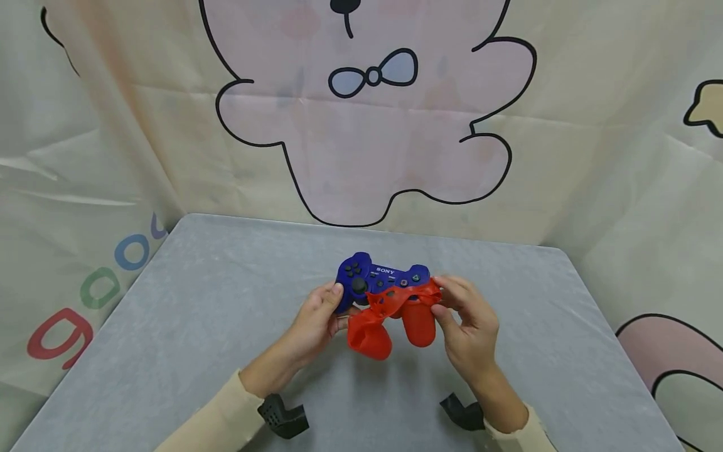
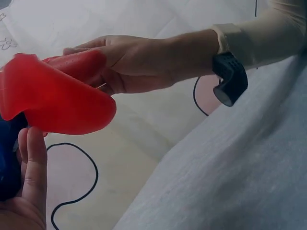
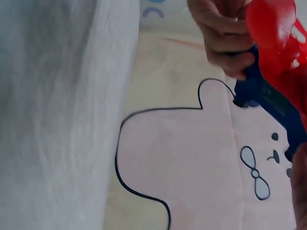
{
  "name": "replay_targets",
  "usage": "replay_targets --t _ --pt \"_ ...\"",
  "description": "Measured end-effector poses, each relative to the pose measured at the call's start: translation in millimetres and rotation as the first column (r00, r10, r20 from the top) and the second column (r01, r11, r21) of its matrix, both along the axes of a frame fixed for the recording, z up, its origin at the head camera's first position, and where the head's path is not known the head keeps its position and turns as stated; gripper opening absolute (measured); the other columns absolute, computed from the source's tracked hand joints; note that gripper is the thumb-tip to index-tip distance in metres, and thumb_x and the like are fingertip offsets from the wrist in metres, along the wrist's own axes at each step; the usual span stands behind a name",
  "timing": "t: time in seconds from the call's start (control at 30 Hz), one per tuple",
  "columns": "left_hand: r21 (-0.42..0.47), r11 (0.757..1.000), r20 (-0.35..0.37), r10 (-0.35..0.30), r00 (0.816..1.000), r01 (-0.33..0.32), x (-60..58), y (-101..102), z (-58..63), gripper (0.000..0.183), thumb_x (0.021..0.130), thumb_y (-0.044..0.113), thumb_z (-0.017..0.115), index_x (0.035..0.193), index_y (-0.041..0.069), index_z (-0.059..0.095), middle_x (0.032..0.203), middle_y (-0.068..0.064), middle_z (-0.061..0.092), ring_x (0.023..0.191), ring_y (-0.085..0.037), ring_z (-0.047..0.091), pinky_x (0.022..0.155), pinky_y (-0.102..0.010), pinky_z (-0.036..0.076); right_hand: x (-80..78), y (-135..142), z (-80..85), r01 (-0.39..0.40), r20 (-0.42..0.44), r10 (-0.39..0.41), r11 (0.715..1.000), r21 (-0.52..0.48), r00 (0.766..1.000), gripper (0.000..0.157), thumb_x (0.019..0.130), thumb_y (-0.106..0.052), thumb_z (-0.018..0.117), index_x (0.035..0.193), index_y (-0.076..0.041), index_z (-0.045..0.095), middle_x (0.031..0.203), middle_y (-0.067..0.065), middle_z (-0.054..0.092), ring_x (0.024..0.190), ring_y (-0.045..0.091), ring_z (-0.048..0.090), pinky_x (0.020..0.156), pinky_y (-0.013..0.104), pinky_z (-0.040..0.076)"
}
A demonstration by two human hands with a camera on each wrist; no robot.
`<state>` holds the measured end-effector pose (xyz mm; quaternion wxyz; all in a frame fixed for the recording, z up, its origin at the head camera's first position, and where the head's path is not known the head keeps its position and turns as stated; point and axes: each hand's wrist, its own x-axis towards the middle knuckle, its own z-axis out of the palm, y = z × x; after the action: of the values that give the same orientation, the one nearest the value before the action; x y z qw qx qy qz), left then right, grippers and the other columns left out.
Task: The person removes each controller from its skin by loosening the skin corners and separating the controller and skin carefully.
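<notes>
A blue Sony game controller (image 1: 361,276) is held above the table, its buttons facing up. A red, stretchy cover (image 1: 420,323) sits over its right part, while the cover's left handle sleeve hangs loose below the controller. My left hand (image 1: 316,314) grips the controller's left handle, thumb on top. On the other side, my right hand (image 1: 469,320) pinches the cover at the right handle. The left wrist view shows the loose red sleeve large and near, hiding most of the controller. In the right wrist view, the controller (image 3: 276,103) is partly behind the cover (image 3: 273,28).
A grey cloth-covered table (image 1: 214,301) lies under both hands. Behind it hangs a cream curtain (image 1: 565,157) with a pink cartoon figure. Black wrist camera mounts (image 1: 283,417) stick out from both wrists.
</notes>
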<state>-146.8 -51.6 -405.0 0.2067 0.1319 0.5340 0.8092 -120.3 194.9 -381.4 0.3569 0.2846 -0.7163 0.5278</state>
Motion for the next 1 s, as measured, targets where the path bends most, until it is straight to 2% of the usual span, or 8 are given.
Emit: replay_targets --t 0.23,0.33,0.43,0.53,0.63,0.73,0.83,1.0 --pt "-0.086 0.993 -0.127 0.069 0.99 -0.08 -0.3 -1.1 8.0 0.046 0.103 0.035 0.041 0.134 0.001 0.043 0.088 0.003 0.067 0.076 -0.009 0.065 0.076 -0.024 0.059 6.7 5.8 9.3 0.071 0.225 -0.118 0.976 0.207 0.967 0.052 0.073 0.009 0.077 0.123 -0.002 0.065 0.113 0.014 0.066 0.1 0.001 0.062 0.074 0.013 0.056" --pt "-0.111 0.988 -0.161 0.09 0.983 -0.108 -1.3 -2.1 8.6 0.045 0.103 0.033 0.042 0.135 0.002 0.043 0.088 0.0 0.066 0.077 -0.01 0.065 0.076 -0.026 0.06 4.7 5.4 6.7 0.105 0.229 -0.166 0.961 0.257 0.959 0.048 0.075 0.005 0.077 0.121 -0.005 0.066 0.11 0.012 0.068 0.094 0.004 0.062 0.074 0.011 0.054" --pt "-0.117 0.986 -0.172 0.098 0.98 -0.119 -2.4 -1.9 8.2 0.044 0.103 0.032 0.042 0.133 0.0 0.045 0.087 0.0 0.065 0.076 -0.011 0.064 0.075 -0.027 0.06 0.8 5.1 1.8 0.176 0.12 -0.219 0.938 0.298 0.968 0.042 0.076 0.007 0.075 0.116 -0.004 0.069 0.103 0.011 0.071 0.088 0.012 0.066 0.079 0.007 0.051" --pt "-0.115 0.986 -0.165 0.1 0.981 -0.12 -3.3 -0.8 7.6 0.043 0.103 0.031 0.042 0.13 -0.002 0.046 0.085 0.001 0.065 0.074 -0.01 0.064 0.074 -0.028 0.06 -3.2 5.8 -4.4 0.276 -0.059 -0.273 0.89 0.363 0.96 0.033 0.079 0.004 0.073 0.112 -0.001 0.071 0.099 0.012 0.073 0.086 0.02 0.069 0.085 0.011 0.052" --pt "-0.117 0.985 -0.151 0.111 0.982 -0.129 -3.8 -0.2 6.4 0.042 0.103 0.03 0.042 0.128 -0.004 0.046 0.083 0.002 0.065 0.073 -0.01 0.064 0.073 -0.029 0.06 -6.0 7.2 -10.7 0.343 -0.192 -0.286 0.838 0.425 0.939 0.022 0.092 -0.01 0.065 0.109 0.002 0.071 0.098 0.014 0.074 0.083 0.024 0.071 0.078 0.022 0.057" --pt "-0.128 0.983 -0.137 0.115 0.984 -0.133 -4.0 0.1 4.8 0.042 0.103 0.029 0.043 0.128 -0.005 0.047 0.084 0.0 0.065 0.072 -0.009 0.063 0.073 -0.029 0.06 -7.0 8.1 -14.9 0.359 -0.233 -0.281 0.816 0.453 0.931 0.032 0.1 -0.022 0.053 0.108 0.003 0.071 0.098 0.015 0.074 0.078 0.023 0.071 0.067 0.03 0.057" --pt "-0.138 0.983 -0.124 0.105 0.987 -0.122 -4.1 0.1 3.7 0.043 0.103 0.029 0.042 0.128 -0.006 0.046 0.084 -0.006 0.063 0.071 -0.01 0.063 0.072 -0.031 0.061 -7.9 8.1 -16.9 0.363 -0.229 -0.29 0.834 0.415 0.929 0.024 0.096 -0.014 0.057 0.104 0.003 0.072 0.095 0.015 0.074 0.071 0.02 0.069 0.063 0.026 0.057" --pt "-0.164 0.981 -0.127 0.082 0.988 -0.103 -4.8 -1.2 2.5 0.043 0.104 0.032 0.042 0.13 -0.002 0.047 0.084 -0.007 0.063 0.071 -0.01 0.064 0.073 -0.032 0.061 -8.0 8.9 -12.8 0.263 -0.025 -0.265 0.935 0.239 0.964 0.023 0.079 0.012 0.064 0.098 0.0 0.072 0.087 0.012 0.073 0.069 0.006 0.063 0.063 0.012 0.053"
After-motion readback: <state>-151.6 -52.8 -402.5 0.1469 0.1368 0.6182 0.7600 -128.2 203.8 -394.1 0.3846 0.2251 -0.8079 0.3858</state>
